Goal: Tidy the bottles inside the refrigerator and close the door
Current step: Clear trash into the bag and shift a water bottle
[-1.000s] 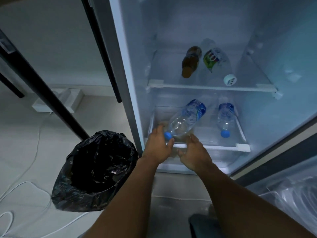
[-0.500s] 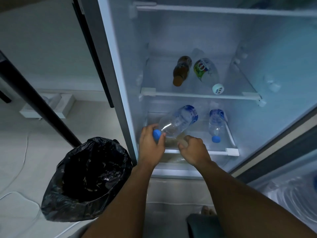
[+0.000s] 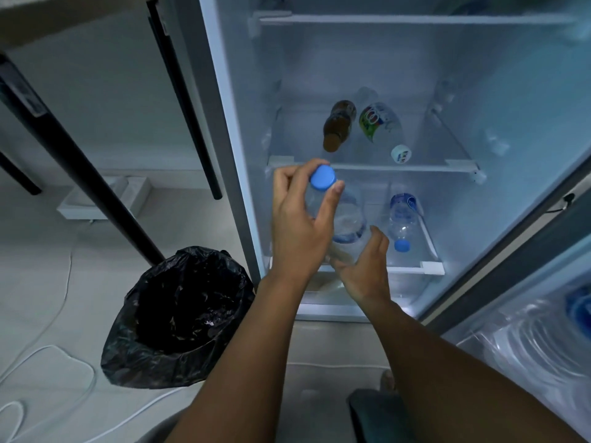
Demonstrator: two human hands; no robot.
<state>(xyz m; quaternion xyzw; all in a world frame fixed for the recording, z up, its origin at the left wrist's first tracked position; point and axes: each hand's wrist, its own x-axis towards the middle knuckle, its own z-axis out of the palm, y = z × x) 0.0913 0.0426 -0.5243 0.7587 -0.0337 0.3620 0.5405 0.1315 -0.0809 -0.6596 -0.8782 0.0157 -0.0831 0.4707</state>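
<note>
The refrigerator (image 3: 243,129) stands open before me. My left hand (image 3: 297,225) grips the neck of a clear water bottle (image 3: 348,225) with a blue cap, held nearly upright in front of the lower shelf (image 3: 412,268). Cupped under the bottle's base is my right hand (image 3: 364,266), fingers spread. A second blue-capped water bottle (image 3: 401,220) lies on that lower shelf, cap toward me. On the middle shelf (image 3: 457,166) lie a brown bottle (image 3: 337,126) and a green-labelled bottle (image 3: 380,126) with a white cap.
A black bin bag (image 3: 179,314) stands open on the floor left of the fridge. Black table legs (image 3: 80,174) and white cables (image 3: 48,350) are further left. The fridge door (image 3: 518,251) and large wrapped water jugs (image 3: 537,340) are at the right.
The water bottle has come off the lower shelf and tipped from lying to nearly upright, cap raised. My left hand rose with it; my right hand moved under its base.
</note>
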